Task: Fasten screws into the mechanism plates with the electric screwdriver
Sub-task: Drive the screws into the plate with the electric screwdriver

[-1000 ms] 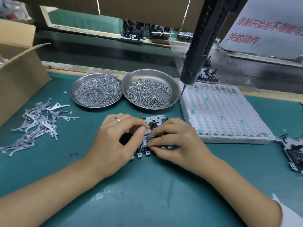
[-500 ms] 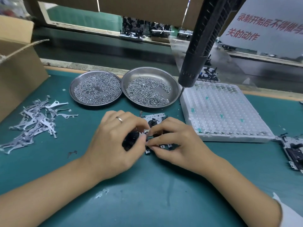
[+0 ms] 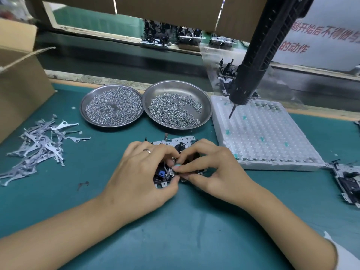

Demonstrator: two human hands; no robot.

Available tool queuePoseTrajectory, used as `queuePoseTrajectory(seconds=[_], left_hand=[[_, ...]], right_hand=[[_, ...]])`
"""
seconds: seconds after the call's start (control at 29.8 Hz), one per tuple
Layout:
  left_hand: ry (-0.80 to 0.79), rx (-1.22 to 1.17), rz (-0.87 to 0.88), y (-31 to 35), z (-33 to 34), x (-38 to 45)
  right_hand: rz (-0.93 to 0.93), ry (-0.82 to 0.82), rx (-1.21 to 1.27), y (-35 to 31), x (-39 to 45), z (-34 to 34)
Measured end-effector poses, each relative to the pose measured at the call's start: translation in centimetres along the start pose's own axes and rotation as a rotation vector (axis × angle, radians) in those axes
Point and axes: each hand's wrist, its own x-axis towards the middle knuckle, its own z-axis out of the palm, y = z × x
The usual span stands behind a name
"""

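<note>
While the electric screwdriver [image 3: 259,53] hangs untouched above the white tray [image 3: 272,145], my left hand [image 3: 140,172] and right hand [image 3: 212,168] pinch, fingers curled, the mechanism plate [image 3: 171,142] on the green mat [image 3: 175,240] before two screw dishes [image 3: 176,86].

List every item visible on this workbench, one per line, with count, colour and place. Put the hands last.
mechanism plate: one, silver and black, centre of the mat, under both hands
electric screwdriver: one, black, hanging tilted above the white tray, unheld
screw dishes: two, steel, side by side behind the plate, both holding silver screws
white tray: one, dimpled, right of the dishes
metal levers: loose pile, grey, left on the mat
cardboard box: one, brown, far left
second mechanism: one, silver and black, right edge
green mat: one, covers the bench
left hand: pinching at the plate, wears a ring
right hand: pinching at the plate
</note>
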Motion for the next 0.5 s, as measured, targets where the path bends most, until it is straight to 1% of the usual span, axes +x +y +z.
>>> queuePoseTrajectory(seconds=[0.1,0.13,0.17,0.2,0.27,0.34,0.37,0.4,0.44,0.5], left_hand=[[0.018,-0.019,-0.001,-0.2,0.1,0.0],[0.016,-0.018,0.000,-0.2,0.2,-0.1],[0.012,-0.014,0.002,-0.3,0.2,-0.2],[0.006,-0.009,0.005,-0.4,0.2,-0.3],[0.002,-0.015,0.009,-0.6,0.3,-0.5],[0.008,-0.032,0.007,-0.7,0.4,-0.5],[0.012,-0.039,0.005,-0.7,0.4,-0.6],[0.020,-0.047,0.008,-0.7,0.5,-0.5],[0.027,-0.057,0.011,-0.7,0.5,-0.4],[0.037,-0.072,0.015,-0.8,0.5,-0.2]], right_hand=[[0.007,-0.005,0.004,0.0,-0.1,0.0],[0.009,0.016,0.010,-0.1,-0.2,0.1],[0.006,0.075,0.011,-0.3,-0.2,0.1],[-0.001,0.179,0.004,-0.4,-0.2,0.1],[-0.004,0.479,-0.032,-0.6,0.1,-0.3],[0.035,0.788,-0.070,-0.7,1.0,-1.5],[0.071,0.892,-0.082,-0.7,1.6,-2.3],[0.109,0.941,-0.104,-0.7,2.3,-3.3],[0.143,0.939,-0.135,-0.7,3.1,-4.3],[0.177,0.853,-0.143,-0.8,5.1,-6.0]])
